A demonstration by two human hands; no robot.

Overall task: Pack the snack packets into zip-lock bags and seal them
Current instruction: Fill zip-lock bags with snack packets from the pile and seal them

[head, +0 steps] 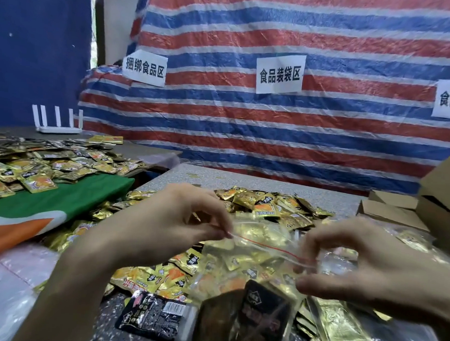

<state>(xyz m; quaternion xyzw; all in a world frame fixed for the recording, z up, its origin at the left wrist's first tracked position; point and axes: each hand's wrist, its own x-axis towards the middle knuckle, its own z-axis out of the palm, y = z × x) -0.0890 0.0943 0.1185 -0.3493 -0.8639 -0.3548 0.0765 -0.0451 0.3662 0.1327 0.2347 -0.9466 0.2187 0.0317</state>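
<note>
Blurred dark packets inside zip-lock bag, bottom cut off; left hand, right hand pinch its seal ends.

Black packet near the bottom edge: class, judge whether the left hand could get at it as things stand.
Probably yes: the black packet lies mostly uncovered just below the left hand. But that hand is pinching the zip-lock bag and must let go first.

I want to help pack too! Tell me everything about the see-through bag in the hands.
The zip-lock bag is clear plastic with a red line along its top strip. Gold snack packets show inside. The left hand pinches one end of the strip, the right hand the other, above the packet pile.
</note>
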